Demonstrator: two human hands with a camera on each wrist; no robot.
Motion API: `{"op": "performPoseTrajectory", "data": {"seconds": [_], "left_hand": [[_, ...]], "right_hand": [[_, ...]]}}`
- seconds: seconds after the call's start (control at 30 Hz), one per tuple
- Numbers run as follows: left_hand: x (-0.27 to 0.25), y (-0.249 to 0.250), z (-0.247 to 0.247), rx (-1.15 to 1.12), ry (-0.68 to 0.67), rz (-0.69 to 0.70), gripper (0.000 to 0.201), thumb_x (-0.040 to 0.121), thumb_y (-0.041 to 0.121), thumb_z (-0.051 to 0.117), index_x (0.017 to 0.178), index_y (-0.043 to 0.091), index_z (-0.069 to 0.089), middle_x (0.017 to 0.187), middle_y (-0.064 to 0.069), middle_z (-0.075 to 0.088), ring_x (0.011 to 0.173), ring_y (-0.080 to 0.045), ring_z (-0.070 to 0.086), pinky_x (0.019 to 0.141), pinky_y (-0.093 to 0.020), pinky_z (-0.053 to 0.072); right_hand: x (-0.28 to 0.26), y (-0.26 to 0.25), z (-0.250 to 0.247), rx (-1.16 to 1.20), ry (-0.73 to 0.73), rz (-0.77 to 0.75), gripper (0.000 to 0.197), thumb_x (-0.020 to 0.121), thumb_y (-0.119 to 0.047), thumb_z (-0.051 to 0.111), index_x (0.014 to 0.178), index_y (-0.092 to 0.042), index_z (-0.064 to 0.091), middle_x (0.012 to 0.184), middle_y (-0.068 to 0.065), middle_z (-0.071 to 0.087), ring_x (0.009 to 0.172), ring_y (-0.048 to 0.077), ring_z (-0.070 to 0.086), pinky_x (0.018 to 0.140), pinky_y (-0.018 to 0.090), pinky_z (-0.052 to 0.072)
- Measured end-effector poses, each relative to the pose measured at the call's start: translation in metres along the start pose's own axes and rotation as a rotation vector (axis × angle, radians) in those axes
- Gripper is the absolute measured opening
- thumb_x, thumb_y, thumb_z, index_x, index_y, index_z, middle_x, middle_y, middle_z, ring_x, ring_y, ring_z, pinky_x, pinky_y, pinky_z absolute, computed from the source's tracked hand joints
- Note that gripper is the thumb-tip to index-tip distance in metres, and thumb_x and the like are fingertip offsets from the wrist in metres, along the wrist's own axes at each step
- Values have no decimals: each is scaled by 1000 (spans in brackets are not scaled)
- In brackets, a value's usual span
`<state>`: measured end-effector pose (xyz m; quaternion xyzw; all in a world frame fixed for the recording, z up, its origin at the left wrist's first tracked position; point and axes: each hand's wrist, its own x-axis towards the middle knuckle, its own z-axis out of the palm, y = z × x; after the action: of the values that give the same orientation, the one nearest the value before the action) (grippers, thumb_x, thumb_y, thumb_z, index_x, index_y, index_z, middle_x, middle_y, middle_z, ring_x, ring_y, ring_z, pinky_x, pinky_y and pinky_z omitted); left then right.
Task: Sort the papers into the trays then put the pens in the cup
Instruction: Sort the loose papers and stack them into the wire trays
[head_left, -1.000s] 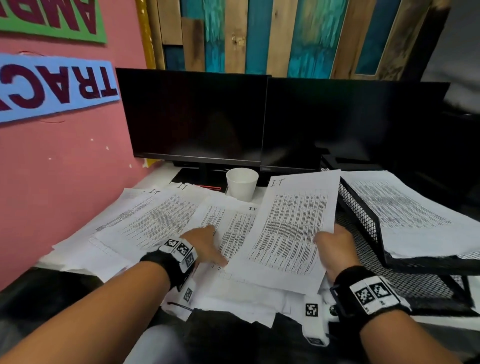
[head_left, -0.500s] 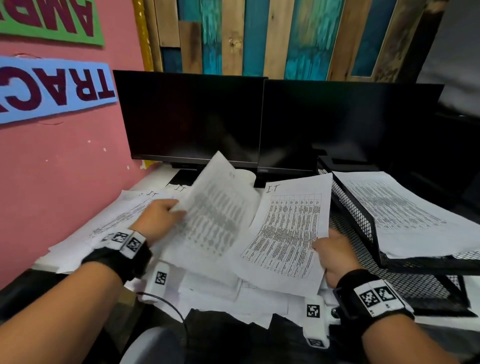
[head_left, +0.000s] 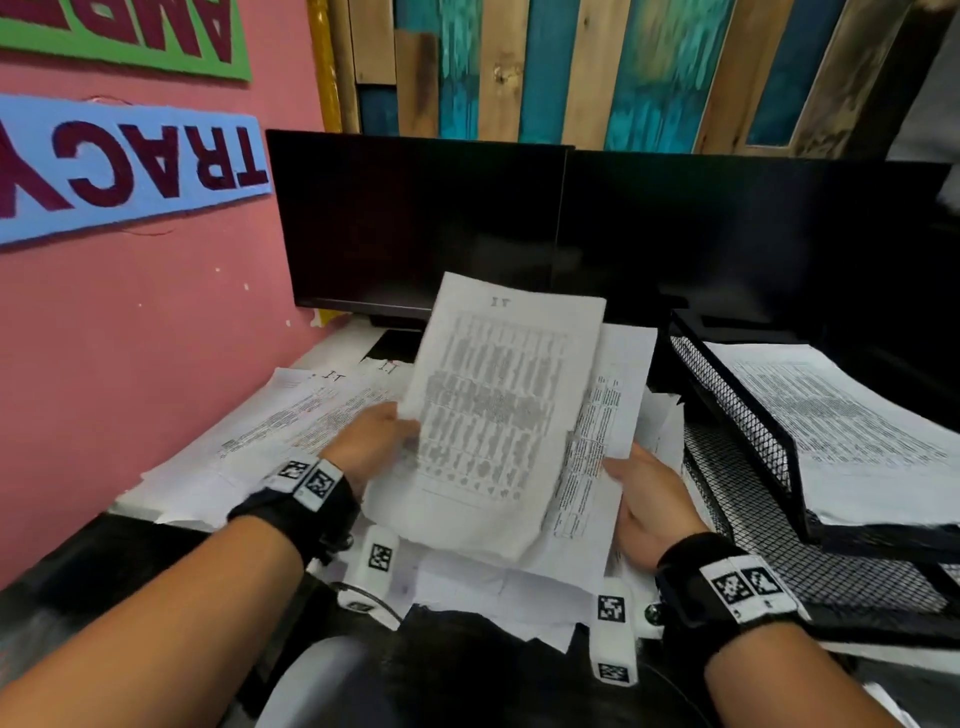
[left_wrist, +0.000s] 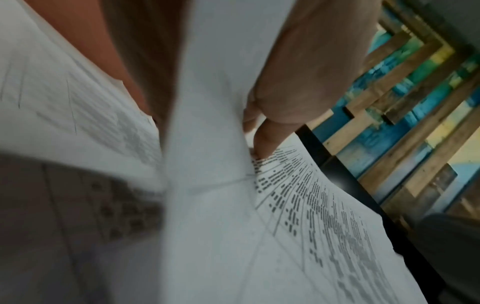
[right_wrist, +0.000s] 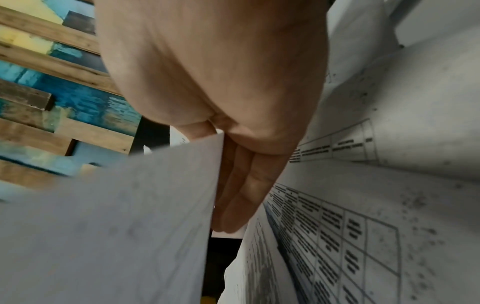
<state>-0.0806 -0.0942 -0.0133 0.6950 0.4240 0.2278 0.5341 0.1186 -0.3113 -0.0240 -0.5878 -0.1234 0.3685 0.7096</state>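
Note:
My left hand (head_left: 376, 441) grips the left edge of a printed sheet marked "IT" (head_left: 498, 415) and holds it up, tilted, above the desk. In the left wrist view that sheet (left_wrist: 207, 123) runs between thumb and fingers (left_wrist: 265, 142). My right hand (head_left: 641, 499) pinches the lower right edge of a second printed sheet (head_left: 613, 415), which lies partly behind the first. In the right wrist view its fingers (right_wrist: 241, 195) lie straight against the paper (right_wrist: 130, 226). Loose printed papers (head_left: 291, 421) cover the desk. The raised sheet hides the cup, and no pens show.
A black mesh tray (head_left: 737, 415) at the right holds a paper stack (head_left: 841, 415); a lower mesh tray (head_left: 779, 561) sits under it. Two dark monitors (head_left: 415, 223) (head_left: 727, 234) stand behind. A pink wall (head_left: 130, 338) bounds the left side.
My left hand picked a sheet off the spread papers, lifted it and swung it right, over the sheet in my right hand. The white cup is now covered. The right hand barely moved.

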Motion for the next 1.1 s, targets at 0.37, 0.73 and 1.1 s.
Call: {"op": "performPoseTrajectory", "data": {"seconds": [0.37,0.73,1.1], "left_hand": [[4,-3,56,109,-215,64,29,99,14,66,123,22,51,101,-7,76,72,-16,71,61,-23,53],[39,-23,-4,299,82,-156,56,90,20,77,141,17,54,137,-12,60,109,-26,57,91,-34,45],[23,-18,-15,306,203,20,34,88,16,69,58,19,53,44,8,47,46,-15,44,52,-24,31]], "right_hand": [[18,8,-15,-270,83,-32,36,100,2,57,126,-17,71,113,8,79,104,33,75,99,57,57],[23,9,-38,-363,154,-33,33,95,8,55,101,-17,76,101,11,80,97,36,74,95,55,58],[24,9,-42,-370,108,1,35,98,9,52,103,-17,75,95,8,80,89,30,75,74,37,60]]}}
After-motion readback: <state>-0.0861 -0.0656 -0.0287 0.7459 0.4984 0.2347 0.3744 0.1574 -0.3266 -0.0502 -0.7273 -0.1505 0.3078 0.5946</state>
